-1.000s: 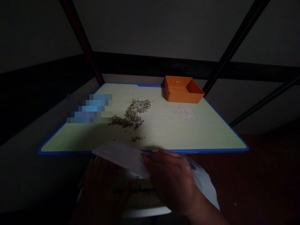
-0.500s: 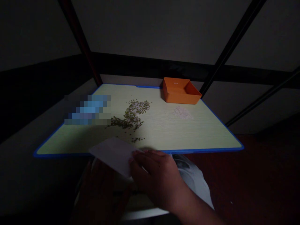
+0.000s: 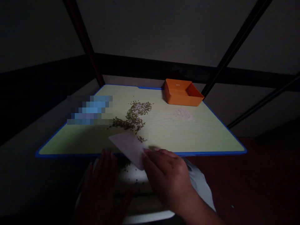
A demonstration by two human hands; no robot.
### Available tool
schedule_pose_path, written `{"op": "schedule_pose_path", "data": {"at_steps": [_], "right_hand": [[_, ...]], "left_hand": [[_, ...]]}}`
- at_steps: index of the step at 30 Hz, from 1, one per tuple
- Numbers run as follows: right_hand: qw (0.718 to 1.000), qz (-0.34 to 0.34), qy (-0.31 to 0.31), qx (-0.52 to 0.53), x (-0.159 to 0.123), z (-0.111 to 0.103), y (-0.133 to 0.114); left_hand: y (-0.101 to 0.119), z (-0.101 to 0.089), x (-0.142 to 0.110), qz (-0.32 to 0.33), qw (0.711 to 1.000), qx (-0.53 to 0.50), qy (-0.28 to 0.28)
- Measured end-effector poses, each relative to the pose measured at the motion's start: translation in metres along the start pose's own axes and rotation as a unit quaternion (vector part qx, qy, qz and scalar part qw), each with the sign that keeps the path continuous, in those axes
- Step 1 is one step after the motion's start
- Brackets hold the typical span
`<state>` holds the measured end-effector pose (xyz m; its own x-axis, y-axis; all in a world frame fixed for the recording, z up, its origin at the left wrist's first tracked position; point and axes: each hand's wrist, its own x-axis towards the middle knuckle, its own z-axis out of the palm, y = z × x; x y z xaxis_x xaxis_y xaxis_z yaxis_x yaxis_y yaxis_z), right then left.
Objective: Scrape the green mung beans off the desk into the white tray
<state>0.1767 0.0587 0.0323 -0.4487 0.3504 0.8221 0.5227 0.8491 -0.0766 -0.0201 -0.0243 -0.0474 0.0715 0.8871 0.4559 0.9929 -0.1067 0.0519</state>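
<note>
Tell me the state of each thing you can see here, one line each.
Right hand: gripping the card's edge.
White card: tilted, far end over the tabletop.
Left hand: open, just below the table's near edge.
Green beans: scattered in a winding trail.
Pale grains: in a thin, loose patch.
Orange tray: upright, open side up.
</note>
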Motion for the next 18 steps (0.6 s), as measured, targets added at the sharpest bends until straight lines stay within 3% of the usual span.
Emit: {"op": "schedule_pose_path", "data": {"at_steps": [6, 13, 18], "right_hand": [[0.999, 0.038, 0.023, -0.026, -0.002, -0.012, 0.009], [0.992, 0.049, 0.006, -0.115, -0.001, 0.005, 0.017], [0.989, 0.061, 0.001, -0.136, 0.003, 0.009, 0.016]], "left_hand": [[-0.005, 0.002, 0.001, 0.037, 0.998, 0.039, 0.029], [-0.019, 0.011, 0.002, 0.092, 0.99, 0.075, 0.071], [-0.019, 0.017, 0.003, 0.076, 0.99, 0.064, 0.095]]}}
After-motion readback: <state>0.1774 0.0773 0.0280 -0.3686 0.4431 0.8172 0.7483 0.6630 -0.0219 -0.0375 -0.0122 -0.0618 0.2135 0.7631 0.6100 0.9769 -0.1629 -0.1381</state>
